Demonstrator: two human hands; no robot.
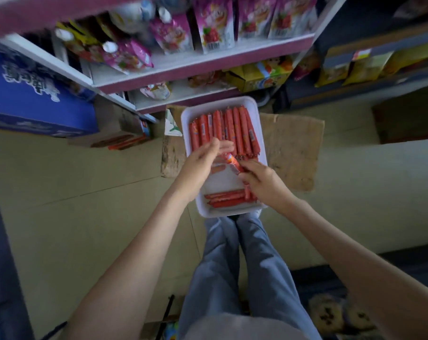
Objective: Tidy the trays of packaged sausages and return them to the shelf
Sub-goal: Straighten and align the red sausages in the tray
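red sausages [228,130] (white tray [187,119])

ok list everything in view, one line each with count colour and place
tray: one, white, on the cardboard below the shelf
packed sausages: many, red, side by side in the tray's far half
loose sausages: a few, red, crosswise at the tray's near end
held sausage: one, red-orange, between the hands
cardboard: one sheet, brown, on the floor
shelf: one, white with pink edges, top
pouches: several, pink, on the shelf
carton: one, blue, left of the shelf
legs: two, grey-blue trousers, bottom centre
left hand: fingers stretched over the packed row's near ends
right hand: pinches the held sausage
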